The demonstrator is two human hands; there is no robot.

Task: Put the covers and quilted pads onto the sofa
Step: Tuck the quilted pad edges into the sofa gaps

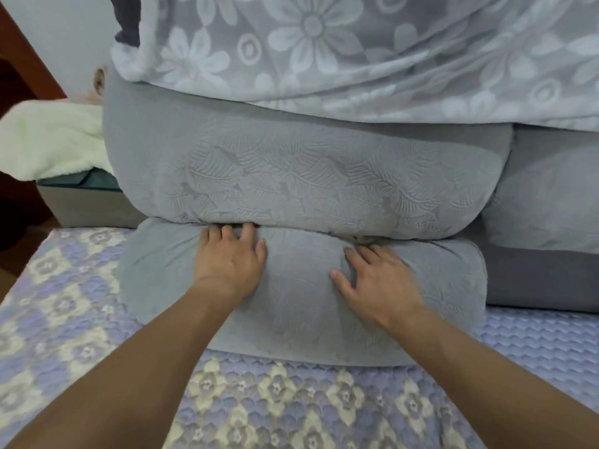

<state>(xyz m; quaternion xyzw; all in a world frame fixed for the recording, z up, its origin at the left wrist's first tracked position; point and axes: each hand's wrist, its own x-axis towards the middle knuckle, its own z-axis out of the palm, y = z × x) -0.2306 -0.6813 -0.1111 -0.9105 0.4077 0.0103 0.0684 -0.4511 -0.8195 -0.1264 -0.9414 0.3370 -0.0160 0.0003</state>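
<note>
A grey covered lower cushion [291, 312] lies on the sofa seat, which wears a purple quilted pad [291, 406] with cream flowers. Above it leans a larger grey back cushion [308, 176] embossed with leaves. My left hand [231, 257] rests flat on the lower cushion, its fingertips at the seam under the back cushion. My right hand [376, 280] lies spread on the same cushion, fingers reaching toward the seam. A grey floral throw [372, 50] drapes over the sofa back.
Another grey cushion [547, 196] stands at the right, over a darker grey one [538, 277]. A pale green fluffy blanket [48, 137] lies on a box [84, 202] at the left. A brown wooden frame [22, 56] rises at the far left.
</note>
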